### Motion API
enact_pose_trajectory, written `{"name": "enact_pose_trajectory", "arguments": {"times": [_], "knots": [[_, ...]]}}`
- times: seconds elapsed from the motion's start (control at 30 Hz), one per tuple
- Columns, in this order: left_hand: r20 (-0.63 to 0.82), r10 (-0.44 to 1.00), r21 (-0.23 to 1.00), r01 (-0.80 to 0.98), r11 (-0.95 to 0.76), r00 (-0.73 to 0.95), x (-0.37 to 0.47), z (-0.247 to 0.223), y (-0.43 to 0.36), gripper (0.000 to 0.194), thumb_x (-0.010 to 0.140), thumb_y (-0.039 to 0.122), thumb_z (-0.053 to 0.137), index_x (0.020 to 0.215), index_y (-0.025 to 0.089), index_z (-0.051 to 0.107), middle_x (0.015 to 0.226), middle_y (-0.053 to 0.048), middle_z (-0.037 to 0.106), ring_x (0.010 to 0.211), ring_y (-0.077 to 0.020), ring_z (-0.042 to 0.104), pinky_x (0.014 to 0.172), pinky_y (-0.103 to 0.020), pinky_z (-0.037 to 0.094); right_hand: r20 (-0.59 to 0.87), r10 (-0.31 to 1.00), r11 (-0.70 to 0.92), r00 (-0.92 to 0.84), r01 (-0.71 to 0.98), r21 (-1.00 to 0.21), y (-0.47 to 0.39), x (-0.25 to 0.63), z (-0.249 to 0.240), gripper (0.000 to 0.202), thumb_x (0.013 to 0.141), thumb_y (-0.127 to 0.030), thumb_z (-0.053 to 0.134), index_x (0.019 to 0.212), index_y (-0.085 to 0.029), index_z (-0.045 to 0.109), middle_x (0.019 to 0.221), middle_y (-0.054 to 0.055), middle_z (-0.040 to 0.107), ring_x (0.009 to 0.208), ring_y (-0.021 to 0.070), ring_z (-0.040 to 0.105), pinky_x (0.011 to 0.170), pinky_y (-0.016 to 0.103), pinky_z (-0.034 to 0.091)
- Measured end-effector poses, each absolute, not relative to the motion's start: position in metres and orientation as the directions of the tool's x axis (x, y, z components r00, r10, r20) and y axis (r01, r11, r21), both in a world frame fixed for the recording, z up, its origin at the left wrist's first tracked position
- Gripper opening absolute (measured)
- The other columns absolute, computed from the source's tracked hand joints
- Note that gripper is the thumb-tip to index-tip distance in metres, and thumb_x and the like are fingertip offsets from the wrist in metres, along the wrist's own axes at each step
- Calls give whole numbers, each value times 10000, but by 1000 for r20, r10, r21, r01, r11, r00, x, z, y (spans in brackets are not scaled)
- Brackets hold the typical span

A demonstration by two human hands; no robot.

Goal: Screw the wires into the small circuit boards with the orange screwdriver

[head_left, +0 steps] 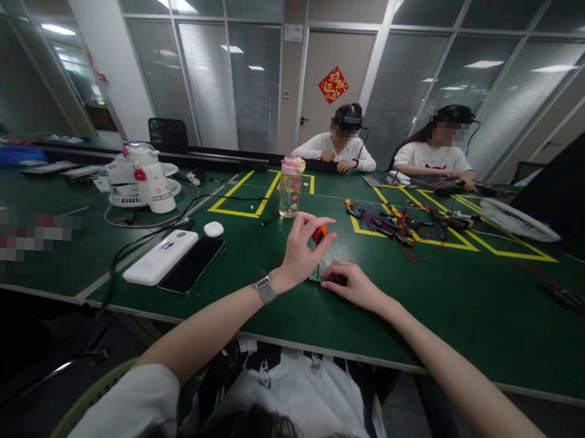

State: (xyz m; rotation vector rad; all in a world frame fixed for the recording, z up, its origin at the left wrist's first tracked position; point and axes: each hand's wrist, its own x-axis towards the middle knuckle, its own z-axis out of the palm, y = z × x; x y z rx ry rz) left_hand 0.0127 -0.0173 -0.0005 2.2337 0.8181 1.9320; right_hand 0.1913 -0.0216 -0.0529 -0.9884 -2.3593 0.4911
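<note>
My left hand (303,246), with a watch on its wrist, is closed around the orange and black handle of a screwdriver (320,233). The screwdriver stands upright, its thin shaft pointing down at a small green circuit board (315,279) on the table. Whether the tip touches the board I cannot make out. My right hand (353,284) rests low on the table, its fingers closed on the board's right side, where a dark part and some thin wires show. The fingers hide much of the board.
A bottle with a pink lid (290,189) stands beyond my hands. To the left lie a white power bank (161,258), a black phone (192,265) and a small white case (213,229). Tangled wires (387,222) lie at the right. Two people sit across the green table (247,289).
</note>
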Motion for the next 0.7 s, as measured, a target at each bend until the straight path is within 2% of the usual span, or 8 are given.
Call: {"name": "enact_pose_trajectory", "arguments": {"times": [0.1, 0.2, 0.27, 0.4, 0.6, 0.7], "knots": [[899, 433, 392, 322, -862, 64, 12, 0, -19, 192, 928, 293, 522, 1054, 190, 624, 921, -44, 541, 872, -149, 531, 795, -285, 480, 330, 731, 669, -597, 534, -516, -21, 192, -53, 147, 849, -293, 640, 922, -180, 700, 842, 44, 624, 756, 158, 588, 706, 275, 464], [881, 459, 424, 240, -873, 117, 11, -2, -20, 303, 989, 256, 347, 1181, 199, 575, 1049, -72, 575, 975, -157, 554, 859, -306, 481, 328, 733, 666, -595, 533, -522, -21, 192, -53, 149, 849, -297, 640, 919, -180, 698, 844, 43, 624, 753, 156, 587, 700, 271, 463], [857, 490, 463, 179, -868, 157, 11, -2, -19, 342, 1000, 239, 296, 1250, 203, 526, 1087, -71, 590, 923, -137, 581, 808, -278, 497, 326, 736, 662, -593, 534, -526, -21, 192, -54, 152, 851, -300, 637, 917, -177, 697, 842, 43, 621, 749, 155, 587, 697, 269, 464], [856, 491, 456, 213, -864, 163, 12, -1, -18, 307, 982, 248, 382, 1252, 206, 523, 1017, -48, 611, 828, -118, 577, 757, -254, 487, 328, 736, 663, -592, 529, -530, -21, 192, -55, 161, 852, -303, 635, 925, -173, 697, 857, 49, 625, 760, 157, 593, 716, 278, 472], [906, 415, 364, 351, -863, 82, 11, 0, -18, 216, 885, 301, 600, 1078, 204, 610, 829, -3, 527, 755, -121, 502, 724, -256, 460, 331, 735, 665, -592, 533, -523, -21, 192, -54, 159, 848, -304, 639, 921, -175, 696, 847, 49, 622, 748, 161, 592, 698, 285, 472], [908, 410, 359, 350, -866, 84, 11, -1, -19, 204, 905, 330, 566, 1059, 205, 615, 852, -13, 537, 784, -130, 518, 745, -270, 471, 333, 733, 667, -593, 531, -522, -21, 192, -54, 164, 848, -311, 639, 921, -176, 697, 846, 50, 624, 744, 163, 592, 697, 288, 473]]}}
